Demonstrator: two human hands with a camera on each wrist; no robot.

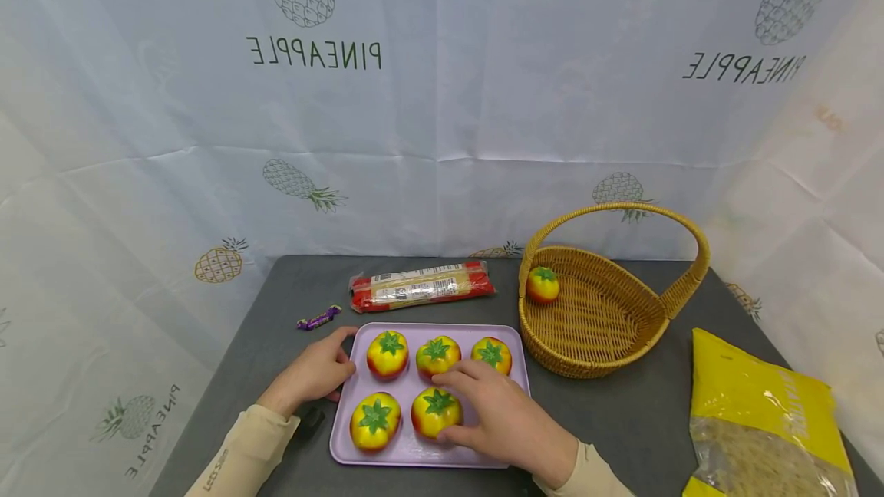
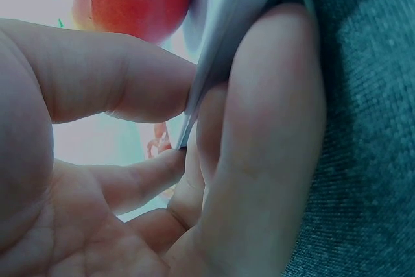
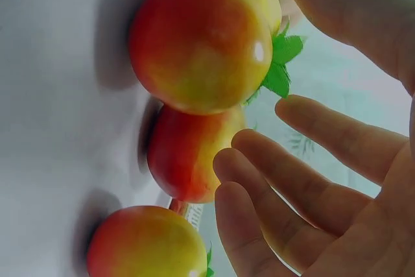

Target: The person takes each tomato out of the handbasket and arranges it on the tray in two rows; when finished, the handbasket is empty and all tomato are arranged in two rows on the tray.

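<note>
A lilac tray (image 1: 407, 454) carries several round red-and-yellow fruits with green leafy tops, set in two rows. My left hand (image 1: 314, 368) grips the tray's left rim, thumb on one side and fingers on the other, as the left wrist view shows at the tray edge (image 2: 211, 76). Over the tray's right part, my right hand (image 1: 507, 420) reaches with parted, gently bent fingers around the front-row middle fruit (image 1: 430, 419). In the right wrist view a gap shows between the fingertips (image 3: 243, 139) and the nearest fruit (image 3: 201, 43). Nothing is held in that hand.
A wicker basket (image 1: 587, 363) with a tall handle stands behind right, one similar fruit (image 1: 543, 285) inside. Behind the tray lies a red-ended clear packet (image 1: 421, 287); a purple-wrapped candy (image 1: 319, 318) lies left of it. A yellow bag (image 1: 760, 397) rests at the right.
</note>
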